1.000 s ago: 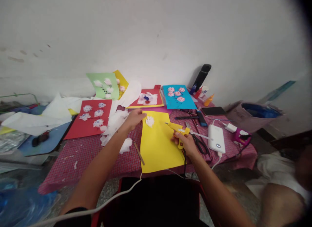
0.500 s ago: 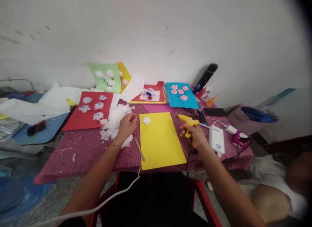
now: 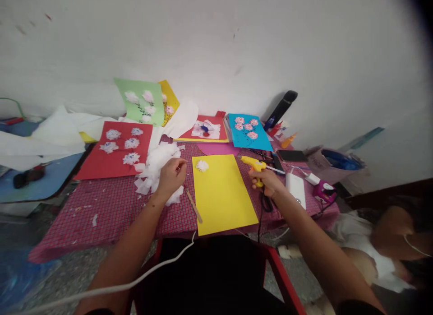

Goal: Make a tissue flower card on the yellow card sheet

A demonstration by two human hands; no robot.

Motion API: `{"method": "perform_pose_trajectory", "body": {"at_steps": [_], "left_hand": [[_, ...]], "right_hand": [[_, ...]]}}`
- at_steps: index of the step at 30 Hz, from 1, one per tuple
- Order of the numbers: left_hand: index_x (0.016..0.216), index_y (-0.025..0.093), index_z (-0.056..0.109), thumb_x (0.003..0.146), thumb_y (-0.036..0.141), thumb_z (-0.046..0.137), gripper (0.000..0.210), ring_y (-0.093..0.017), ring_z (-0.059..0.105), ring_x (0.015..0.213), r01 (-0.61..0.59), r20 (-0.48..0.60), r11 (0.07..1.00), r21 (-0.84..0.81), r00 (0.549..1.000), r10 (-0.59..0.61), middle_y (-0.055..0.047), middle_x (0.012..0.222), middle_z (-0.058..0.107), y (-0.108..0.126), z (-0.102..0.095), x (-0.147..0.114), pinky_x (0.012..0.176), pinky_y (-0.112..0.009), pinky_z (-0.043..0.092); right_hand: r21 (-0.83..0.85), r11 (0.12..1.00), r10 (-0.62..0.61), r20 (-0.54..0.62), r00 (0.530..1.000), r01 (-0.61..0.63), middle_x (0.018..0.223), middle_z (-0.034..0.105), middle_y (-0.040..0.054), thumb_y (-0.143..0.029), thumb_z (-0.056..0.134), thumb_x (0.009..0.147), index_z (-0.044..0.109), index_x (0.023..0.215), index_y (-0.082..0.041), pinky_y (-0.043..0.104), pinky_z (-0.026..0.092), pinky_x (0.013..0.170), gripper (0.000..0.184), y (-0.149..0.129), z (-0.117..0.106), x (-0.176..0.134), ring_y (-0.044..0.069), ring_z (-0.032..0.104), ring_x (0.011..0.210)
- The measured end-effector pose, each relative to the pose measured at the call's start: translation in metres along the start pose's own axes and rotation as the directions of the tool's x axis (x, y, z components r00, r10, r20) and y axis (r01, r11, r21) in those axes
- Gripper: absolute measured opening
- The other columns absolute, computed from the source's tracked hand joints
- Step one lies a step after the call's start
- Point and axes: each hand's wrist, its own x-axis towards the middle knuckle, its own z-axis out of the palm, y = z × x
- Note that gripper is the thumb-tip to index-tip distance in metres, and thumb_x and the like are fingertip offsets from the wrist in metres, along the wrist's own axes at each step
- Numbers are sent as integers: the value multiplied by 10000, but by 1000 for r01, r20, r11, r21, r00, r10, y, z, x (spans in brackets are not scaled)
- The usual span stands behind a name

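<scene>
My right hand (image 3: pixel 265 180) is wrapped round a yellow hot glue gun (image 3: pixel 254 163), its nozzle pointing left over the upper right edge of a yellow sheet of paper (image 3: pixel 225 197). A white glue stick juts from the gun's back. One small white paper flower (image 3: pixel 202 166) sits at the sheet's upper left corner. Just left of the sheet, my left hand (image 3: pixel 173 174) is closed with fingertips drawn together, over a heap of white tissue pieces (image 3: pixel 158 159). Whatever those fingers may hold is too small to see. A flat wooden stick (image 3: pixel 194 206) lies along the sheet's left edge.
Red (image 3: pixel 91 159), green (image 3: pixel 137 87) and blue (image 3: pixel 240 136) sheets with paper flowers stand or lie around the back. On the right are a white power bank (image 3: pixel 295 188), a phone (image 3: pixel 292 156) and cables. Another person (image 3: pixel 368 256) sits at lower right.
The view has shifted slightly, so most things sit further left. Both hands keep nearly the same pose, the glue gun still in the right. The person at the right has moved an arm.
</scene>
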Motion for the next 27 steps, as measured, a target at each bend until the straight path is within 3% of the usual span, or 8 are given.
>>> {"method": "perform_pose_trajectory", "body": {"at_steps": [3,6,9,12,15,22,25,27], "left_hand": [[988,199,706,941,250,549,171,-198,692,900,-3,18,1000,4,1000,3,-55,968,746,-2,-1,-1,828,-327,544],[936,207,720,941,252,571,155,-194,699,895,-126,158,990,-70,978,136,-50,948,760,-1,-1,-3,852,-334,545],[885,206,739,942,265,599,162,-201,717,886,-318,328,929,-191,871,366,-54,926,780,3,0,-5,868,-353,551],[877,197,756,937,267,615,168,-218,736,924,-416,402,874,-250,777,485,-70,949,795,5,1,-6,909,-381,552],[889,200,769,929,273,625,166,-225,741,944,-416,448,871,-261,747,491,-72,940,796,6,0,-6,904,-381,554],[907,219,778,922,293,615,180,-236,743,953,-360,501,897,-256,744,442,-69,944,795,6,-2,-4,893,-390,554],[900,219,779,923,299,614,184,-231,742,940,-338,500,900,-274,750,434,-69,936,794,6,-1,-4,895,-388,560],[901,213,778,925,291,613,183,-228,739,942,-332,497,899,-285,751,435,-72,937,792,6,-1,-5,905,-383,559]], "right_hand": [[-131,991,-3,-8,1000,2,514,548,-54,-110,795,660,613,772,-168,205,482,367,221,-5,10,15,86,470,425],[-161,986,35,14,999,-33,502,567,-38,-66,766,646,600,737,-166,209,500,383,215,-8,15,27,93,495,424],[-188,980,74,31,997,-67,485,562,-38,-42,725,667,584,725,-167,202,513,410,197,-10,16,35,87,497,413],[-220,970,113,36,993,-102,499,581,-25,-39,682,705,565,735,-170,203,529,432,178,-13,14,39,91,517,424],[-265,955,148,43,988,-132,530,613,-9,-56,651,742,570,793,-171,222,539,432,150,-18,14,41,110,550,441],[-439,880,222,42,974,-182,545,653,42,-183,701,774,609,785,-187,253,457,366,92,-27,17,44,167,577,409],[-637,761,165,14,986,-119,465,590,21,-291,792,759,616,662,-200,228,340,361,220,-36,13,40,141,512,361],[-849,528,-35,18,999,34,458,568,27,-408,851,728,609,594,-204,239,309,414,343,-42,10,28,145,525,404]]}}
